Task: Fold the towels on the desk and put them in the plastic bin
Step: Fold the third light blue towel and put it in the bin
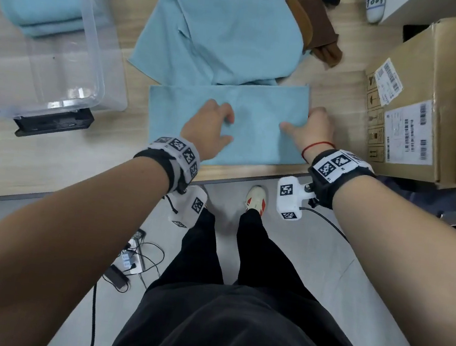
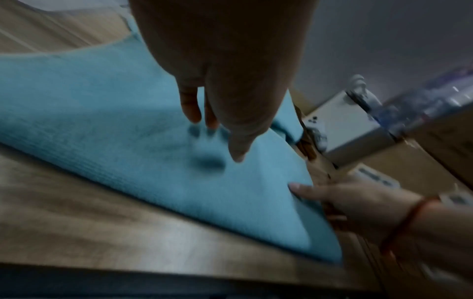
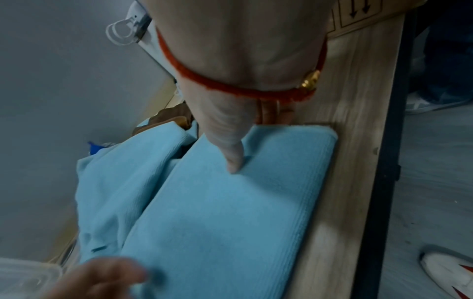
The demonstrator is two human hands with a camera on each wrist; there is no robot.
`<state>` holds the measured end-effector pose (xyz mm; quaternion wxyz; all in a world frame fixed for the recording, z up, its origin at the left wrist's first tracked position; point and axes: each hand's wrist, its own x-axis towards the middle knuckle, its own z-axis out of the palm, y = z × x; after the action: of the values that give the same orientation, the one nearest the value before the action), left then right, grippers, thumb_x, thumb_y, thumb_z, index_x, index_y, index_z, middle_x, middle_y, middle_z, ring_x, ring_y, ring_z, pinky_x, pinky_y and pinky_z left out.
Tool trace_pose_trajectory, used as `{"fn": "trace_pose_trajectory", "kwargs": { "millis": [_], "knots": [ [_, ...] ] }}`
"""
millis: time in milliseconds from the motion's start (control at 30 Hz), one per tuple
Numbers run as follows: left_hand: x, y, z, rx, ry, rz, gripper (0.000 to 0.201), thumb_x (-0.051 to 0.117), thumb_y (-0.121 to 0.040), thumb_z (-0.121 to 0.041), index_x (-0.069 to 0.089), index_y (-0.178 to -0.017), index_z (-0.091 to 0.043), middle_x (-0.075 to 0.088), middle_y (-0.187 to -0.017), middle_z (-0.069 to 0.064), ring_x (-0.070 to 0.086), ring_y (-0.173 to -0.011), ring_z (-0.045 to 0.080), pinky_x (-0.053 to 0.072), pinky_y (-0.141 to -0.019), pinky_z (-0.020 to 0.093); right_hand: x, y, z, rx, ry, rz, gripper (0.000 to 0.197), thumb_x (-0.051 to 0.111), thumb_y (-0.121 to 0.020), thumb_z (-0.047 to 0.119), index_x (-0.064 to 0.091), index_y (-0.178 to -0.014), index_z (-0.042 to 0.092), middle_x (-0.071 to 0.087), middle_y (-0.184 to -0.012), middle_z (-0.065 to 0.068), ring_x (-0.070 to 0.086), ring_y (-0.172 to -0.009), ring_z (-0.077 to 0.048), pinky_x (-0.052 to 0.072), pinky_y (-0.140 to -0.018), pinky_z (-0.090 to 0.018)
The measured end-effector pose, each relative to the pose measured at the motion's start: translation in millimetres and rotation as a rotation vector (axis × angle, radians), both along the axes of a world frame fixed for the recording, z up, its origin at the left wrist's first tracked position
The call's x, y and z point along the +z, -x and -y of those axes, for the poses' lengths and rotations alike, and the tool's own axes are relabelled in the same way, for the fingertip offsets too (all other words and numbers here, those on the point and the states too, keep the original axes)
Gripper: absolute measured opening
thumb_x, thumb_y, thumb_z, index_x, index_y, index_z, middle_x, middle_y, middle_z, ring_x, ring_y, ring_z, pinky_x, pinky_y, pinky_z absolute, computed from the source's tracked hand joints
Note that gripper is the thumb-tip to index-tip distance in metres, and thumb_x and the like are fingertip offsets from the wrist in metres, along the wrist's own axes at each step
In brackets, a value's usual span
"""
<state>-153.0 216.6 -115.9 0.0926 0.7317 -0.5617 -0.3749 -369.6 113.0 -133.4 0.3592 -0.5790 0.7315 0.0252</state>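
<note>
Plastic bin (image 1: 93,41) left of towel (image 1: 254,136), cardboard box (image 1: 432,91) right.

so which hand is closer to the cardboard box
Right. The right hand grips the right end of the folded towel, just beside the cardboard box. The left hand rests on the towel's middle-left, farther from the box.

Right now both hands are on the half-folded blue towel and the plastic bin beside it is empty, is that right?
Not quite: the plastic bin already holds a folded blue towel, as the head view shows. Both hands, left and right, are on the half-folded blue towel.
</note>
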Motion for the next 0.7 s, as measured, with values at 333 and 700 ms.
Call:
{"fn": "trace_pose_trajectory", "kwargs": {
  "millis": [333, 700],
  "knots": [
    [-14.6, 28.9, -38.7, -0.159, -0.156, 0.079, 0.045, 0.072, -0.079, -0.026, 0.048, -0.117, -0.023, 0.042, -0.111, 0.001, 0.048, -0.094, 0.02, 0.048, -0.082, 0.039, 12.1, 18.2, -21.8, -0.105, -0.046, 0.281, 0.03, 0.07, -0.074, 0.021, 0.066, -0.096, 0.001, 0.072, -0.095, -0.013, 0.069, -0.088, -0.031, 0.056, -0.075, -0.04],
    [6.5, 54.6, -48.7, -0.289, -0.151, -0.042, 0.048, 0.066, -0.087, -0.041, 0.057, -0.129, -0.019, 0.054, -0.118, 0.006, 0.054, -0.111, 0.024, 0.04, -0.095, 0.031, 49.8, 20.4, -37.0, -0.052, -0.081, 0.532, 0.018, 0.07, -0.076, 0.018, 0.059, -0.087, 0.01, 0.07, -0.088, -0.02, 0.068, -0.075, -0.036, 0.056, -0.066, -0.042]
  ]
}}
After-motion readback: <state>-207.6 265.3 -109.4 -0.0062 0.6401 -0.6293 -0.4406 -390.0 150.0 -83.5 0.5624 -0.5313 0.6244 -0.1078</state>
